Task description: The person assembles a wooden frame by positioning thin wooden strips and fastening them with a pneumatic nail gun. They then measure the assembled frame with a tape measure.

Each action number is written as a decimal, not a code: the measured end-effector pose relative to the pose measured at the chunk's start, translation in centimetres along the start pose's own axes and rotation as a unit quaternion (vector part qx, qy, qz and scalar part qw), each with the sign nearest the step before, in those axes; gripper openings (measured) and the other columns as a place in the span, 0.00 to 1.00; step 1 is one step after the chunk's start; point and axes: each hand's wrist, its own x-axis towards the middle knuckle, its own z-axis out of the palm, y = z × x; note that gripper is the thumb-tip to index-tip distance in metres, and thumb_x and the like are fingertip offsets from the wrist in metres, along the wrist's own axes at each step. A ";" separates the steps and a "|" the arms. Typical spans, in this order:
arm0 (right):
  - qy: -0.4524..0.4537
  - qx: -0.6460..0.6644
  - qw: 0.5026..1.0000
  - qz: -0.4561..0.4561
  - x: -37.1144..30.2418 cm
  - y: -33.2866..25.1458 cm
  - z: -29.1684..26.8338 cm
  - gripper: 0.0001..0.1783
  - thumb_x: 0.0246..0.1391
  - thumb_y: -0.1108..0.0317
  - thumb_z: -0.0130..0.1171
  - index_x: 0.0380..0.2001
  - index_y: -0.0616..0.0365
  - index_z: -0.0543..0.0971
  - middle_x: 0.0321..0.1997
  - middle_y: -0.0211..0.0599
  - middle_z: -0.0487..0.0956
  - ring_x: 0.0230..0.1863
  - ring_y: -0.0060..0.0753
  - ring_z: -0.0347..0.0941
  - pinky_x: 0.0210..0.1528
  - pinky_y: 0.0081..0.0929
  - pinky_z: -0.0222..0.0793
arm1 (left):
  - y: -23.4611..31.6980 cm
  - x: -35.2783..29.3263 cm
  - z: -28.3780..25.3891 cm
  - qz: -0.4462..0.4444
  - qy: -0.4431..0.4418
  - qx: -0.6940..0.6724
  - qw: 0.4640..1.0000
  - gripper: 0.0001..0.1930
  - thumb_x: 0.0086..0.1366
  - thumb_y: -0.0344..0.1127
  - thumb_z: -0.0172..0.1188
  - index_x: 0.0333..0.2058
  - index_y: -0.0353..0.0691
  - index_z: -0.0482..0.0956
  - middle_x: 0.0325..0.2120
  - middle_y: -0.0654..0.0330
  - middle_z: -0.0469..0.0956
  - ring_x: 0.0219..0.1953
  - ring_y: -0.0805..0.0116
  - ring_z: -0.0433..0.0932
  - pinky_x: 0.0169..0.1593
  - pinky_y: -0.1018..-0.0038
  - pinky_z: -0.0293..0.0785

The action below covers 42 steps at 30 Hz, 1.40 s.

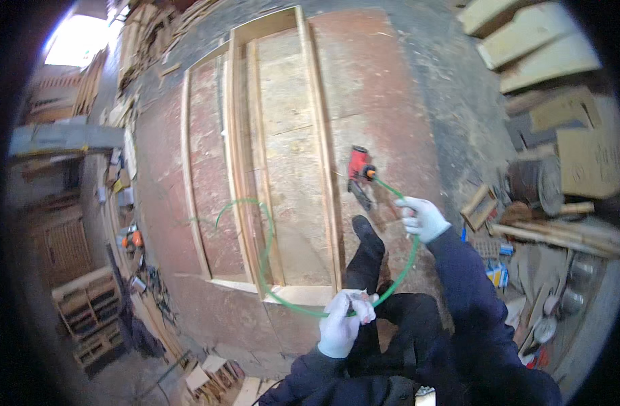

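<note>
A thin green air hose [298, 309] runs through both of my white-gloved hands. My right hand [423, 220] is closed round it near a red and black nail gun [358, 162]. The hose joins that tool at an orange and black fitting [370, 173]. Between my hands the hose hangs in a curve. Lower down, in front of my lap, my left hand [342, 321] pinches it. From there it arcs left over a long wooden frame [316, 128] of pale boards. The nail gun lies on the floor just right of the frame.
My outstretched foot [367, 233] rests beside the frame's right board. Cardboard [590, 159], timber offcuts [560, 233] and metal pots [572, 301] crowd the right side. Wooden crates [90, 311] and long planks line the left. Pale panels [536, 44] lie at the upper right.
</note>
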 end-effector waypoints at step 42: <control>0.325 -0.111 0.935 0.090 8.6 -68.3 -30.1 0.17 0.63 0.60 0.55 0.50 0.57 0.74 0.45 0.52 0.81 0.40 0.61 0.80 0.40 0.61 0.80 | 24.8 40.6 13.2 0.217 0.578 -0.116 0.778 0.11 0.70 0.36 0.53 0.26 0.50 0.65 0.16 0.68 0.62 0.16 0.66 0.60 0.21 0.63 0.62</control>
